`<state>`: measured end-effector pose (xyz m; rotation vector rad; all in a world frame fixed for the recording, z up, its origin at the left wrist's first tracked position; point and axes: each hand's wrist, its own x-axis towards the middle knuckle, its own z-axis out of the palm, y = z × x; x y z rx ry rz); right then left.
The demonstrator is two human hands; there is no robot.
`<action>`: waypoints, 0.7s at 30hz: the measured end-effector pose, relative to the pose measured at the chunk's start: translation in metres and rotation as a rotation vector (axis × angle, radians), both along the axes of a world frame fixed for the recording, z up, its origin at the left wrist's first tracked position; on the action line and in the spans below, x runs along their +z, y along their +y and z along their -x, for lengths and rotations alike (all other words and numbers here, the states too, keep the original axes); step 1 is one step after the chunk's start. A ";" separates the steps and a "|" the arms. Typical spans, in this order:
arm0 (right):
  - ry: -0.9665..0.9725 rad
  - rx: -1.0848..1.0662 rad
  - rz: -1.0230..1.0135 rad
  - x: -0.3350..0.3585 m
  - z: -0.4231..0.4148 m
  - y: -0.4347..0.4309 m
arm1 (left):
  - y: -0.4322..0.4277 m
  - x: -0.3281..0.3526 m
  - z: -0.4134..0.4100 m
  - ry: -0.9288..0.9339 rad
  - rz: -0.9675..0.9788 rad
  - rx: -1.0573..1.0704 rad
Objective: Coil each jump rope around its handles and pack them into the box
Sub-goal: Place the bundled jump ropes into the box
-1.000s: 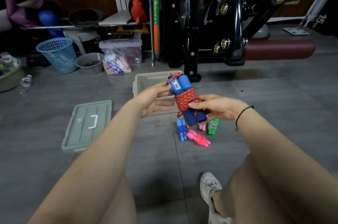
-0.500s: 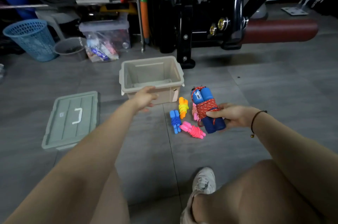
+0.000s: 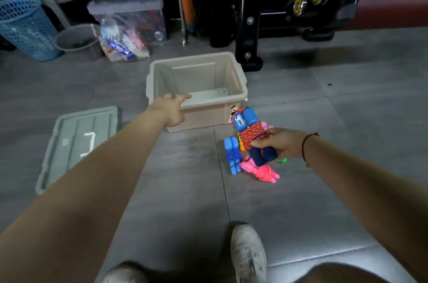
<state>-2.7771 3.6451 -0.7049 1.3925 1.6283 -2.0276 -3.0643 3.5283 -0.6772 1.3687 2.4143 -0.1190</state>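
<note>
My right hand (image 3: 280, 142) grips a coiled jump rope (image 3: 251, 134) with blue handles and red cord, held just right of the beige box (image 3: 237, 79). My left hand (image 3: 170, 109) rests on the box's near rim at the left corner, fingers over the edge. The box looks empty inside. On the floor below the held rope lie other coiled ropes: a blue one (image 3: 232, 155), a pink one (image 3: 261, 170), and bits of orange, light pink and green ones mostly hidden behind my hand.
The box's grey-green lid (image 3: 76, 144) lies on the floor to the left. Behind the box stand a black gym machine (image 3: 247, 16), a clear storage bin (image 3: 129, 19), a grey bucket (image 3: 78, 42) and a blue basket (image 3: 25, 28). My shoes (image 3: 249, 255) are at the bottom.
My left hand let go of the rope bundle and reached to the box's near rim. My right hand lowered the bundle beside the box. The view tilted down.
</note>
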 end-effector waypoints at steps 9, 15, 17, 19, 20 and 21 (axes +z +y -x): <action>0.189 -0.316 0.083 -0.114 0.029 -0.020 | 0.047 -0.074 0.023 0.074 0.099 -0.090; 0.148 -0.401 0.066 -0.146 0.035 -0.011 | 0.047 -0.096 0.035 0.179 0.127 -0.042; 0.139 -0.449 0.062 -0.152 0.034 -0.009 | 0.042 -0.095 0.040 0.200 0.209 -0.031; 0.130 -0.479 0.054 -0.152 0.030 -0.010 | 0.028 -0.097 0.049 0.160 0.291 -0.041; 0.127 -0.486 0.048 -0.151 0.027 -0.012 | 0.017 -0.098 0.055 0.144 0.303 -0.059; 0.125 -0.486 0.038 -0.149 0.024 -0.014 | 0.006 -0.100 0.059 0.141 0.299 -0.080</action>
